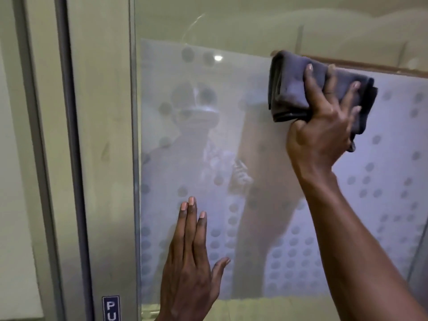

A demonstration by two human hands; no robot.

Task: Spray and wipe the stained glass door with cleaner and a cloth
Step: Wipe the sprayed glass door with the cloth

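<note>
The glass door fills the view, with a frosted band of grey dots across its middle and a faint reflection of a person in it. My right hand presses a folded dark grey cloth flat against the glass near the frosted band's top edge, fingers spread over the cloth. My left hand rests flat on the glass low down, fingers straight and together, holding nothing. A curved streak shows on the clear glass above the band. No spray bottle is in view.
A brushed metal door stile runs down the left of the glass, with a dark rubber seal beside it. A blue label reading "PU" sits low on the stile. A pale wall lies at far left.
</note>
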